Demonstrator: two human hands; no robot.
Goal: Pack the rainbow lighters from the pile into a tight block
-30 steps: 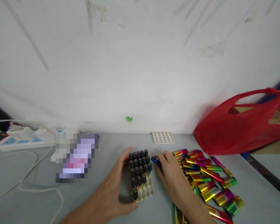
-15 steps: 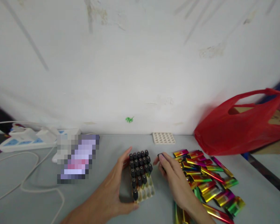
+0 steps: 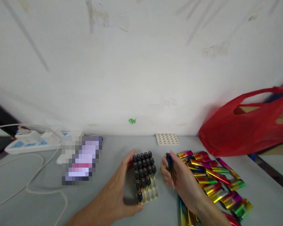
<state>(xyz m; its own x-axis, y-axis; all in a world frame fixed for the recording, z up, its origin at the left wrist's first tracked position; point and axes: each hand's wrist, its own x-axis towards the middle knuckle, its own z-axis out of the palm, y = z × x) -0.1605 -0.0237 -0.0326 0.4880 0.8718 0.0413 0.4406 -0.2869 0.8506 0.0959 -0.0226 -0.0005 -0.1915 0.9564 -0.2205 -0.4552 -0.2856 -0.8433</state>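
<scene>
Perhaps a workshop: slotted rack [image 3: 152,194], heaped shiny casings [image 3: 212,189].

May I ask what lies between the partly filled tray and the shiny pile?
The head view shows the right hand, holding a dark piece, between tray and pile.

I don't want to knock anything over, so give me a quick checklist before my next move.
1. Left hand at the tray: ok, it appears to hold the left side.
2. Right hand gripping: ok, around a dark blue piece.
3. Free slots: ok, at the tray's near right.
4. Dark blue piece above the tray: not ok, it's off to the right.
5. Right forearm clear of the shiny pile: cannot tell, they overlap in view.
</scene>
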